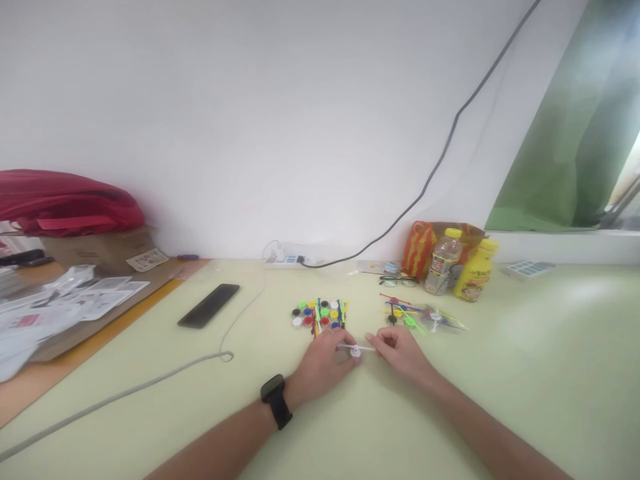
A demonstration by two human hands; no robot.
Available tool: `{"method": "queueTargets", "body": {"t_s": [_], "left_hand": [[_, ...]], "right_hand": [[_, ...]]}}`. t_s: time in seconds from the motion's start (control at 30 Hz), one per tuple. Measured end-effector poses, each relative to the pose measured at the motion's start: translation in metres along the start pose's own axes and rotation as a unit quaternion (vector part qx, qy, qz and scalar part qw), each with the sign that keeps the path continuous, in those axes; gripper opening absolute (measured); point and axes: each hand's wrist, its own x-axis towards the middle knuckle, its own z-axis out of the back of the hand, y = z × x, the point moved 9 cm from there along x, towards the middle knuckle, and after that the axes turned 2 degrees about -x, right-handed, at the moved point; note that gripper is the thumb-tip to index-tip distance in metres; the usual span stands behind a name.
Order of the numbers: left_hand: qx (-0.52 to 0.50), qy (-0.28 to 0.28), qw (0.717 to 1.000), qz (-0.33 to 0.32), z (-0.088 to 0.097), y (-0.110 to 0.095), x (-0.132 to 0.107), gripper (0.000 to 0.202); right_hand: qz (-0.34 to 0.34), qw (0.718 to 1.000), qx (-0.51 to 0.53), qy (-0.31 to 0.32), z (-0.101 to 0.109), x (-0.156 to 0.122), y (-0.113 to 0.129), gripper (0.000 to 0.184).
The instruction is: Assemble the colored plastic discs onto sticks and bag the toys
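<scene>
My left hand is closed round a small white round piece, gripping it between thumb and fingers. A thin white stick lies across the top of this piece, and my right hand pinches its right end. Just beyond my left hand is a group of coloured round pieces in black, green, blue, red, yellow and white. Thin coloured sticks lie among them. Past my right hand sit several discs with sticks across them, among them a light green one and a white one.
A black phone and a grey cable lie to the left. Behind are a power strip, glasses, a clear bottle and a yellow bottle. Papers and a red bag occupy the far left.
</scene>
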Motion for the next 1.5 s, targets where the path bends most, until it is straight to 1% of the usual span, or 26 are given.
{"method": "queueTargets", "body": {"t_s": [0.13, 0.23, 0.33, 0.43, 0.67, 0.73, 0.8, 0.87, 0.93, 1.03, 1.17, 1.3, 1.4, 1.5], "left_hand": [[0.006, -0.008, 1.0, -0.01, 0.002, -0.004, -0.001, 0.018], [0.049, -0.018, 0.998, -0.032, 0.004, -0.01, -0.002, 0.024], [0.128, -0.013, 0.989, -0.075, 0.001, -0.02, -0.002, 0.012], [0.191, -0.003, 0.976, -0.1, -0.002, -0.026, -0.002, 0.001], [0.27, 0.016, 0.95, -0.152, -0.007, -0.035, -0.002, 0.012], [0.276, 0.018, 0.95, -0.144, -0.007, -0.034, -0.002, 0.011], [0.262, 0.015, 0.958, -0.118, -0.005, -0.03, -0.002, 0.006], [0.224, 0.006, 0.971, -0.083, -0.001, -0.023, -0.001, 0.003], [0.167, -0.003, 0.985, -0.051, 0.002, -0.015, -0.001, 0.005], [0.1, -0.009, 0.995, -0.022, 0.004, -0.006, -0.001, 0.004], [0.088, -0.013, 0.996, -0.023, 0.005, -0.004, 0.0, 0.004], [0.093, -0.013, 0.995, -0.028, 0.005, -0.006, 0.0, 0.004], [0.126, -0.013, 0.991, -0.034, 0.004, -0.009, -0.001, 0.003], [0.169, -0.003, 0.984, -0.06, 0.001, -0.015, -0.001, 0.002]], "right_hand": [[-0.007, 1.0, 0.006, 0.017, 0.0, 0.001, -0.002, 0.051], [-0.008, 1.0, 0.016, 0.026, -0.002, 0.001, -0.002, 0.051], [-0.011, 1.0, 0.01, 0.027, -0.004, 0.001, -0.005, 0.052], [-0.012, 1.0, 0.004, 0.022, -0.004, 0.003, -0.006, 0.049], [-0.007, 1.0, 0.017, 0.009, -0.003, 0.004, -0.005, 0.041], [-0.008, 1.0, 0.017, 0.014, -0.004, 0.004, -0.005, 0.04], [-0.01, 1.0, 0.021, 0.02, -0.005, 0.004, -0.006, 0.04], [-0.014, 0.999, 0.035, 0.026, -0.006, 0.004, -0.008, 0.04], [-0.017, 0.998, 0.05, 0.025, -0.006, 0.004, -0.009, 0.037], [-0.021, 0.998, 0.062, 0.021, -0.006, 0.003, -0.01, 0.031], [-0.018, 0.999, 0.039, 0.015, -0.005, 0.003, -0.009, 0.026], [-0.002, 1.0, 0.001, 0.013, -0.004, 0.001, -0.002, 0.022], [0.016, 1.0, -0.023, 0.006, -0.004, -0.001, 0.004, 0.021], [0.022, 0.999, -0.032, -0.007, -0.002, -0.002, 0.006, 0.024]]}}
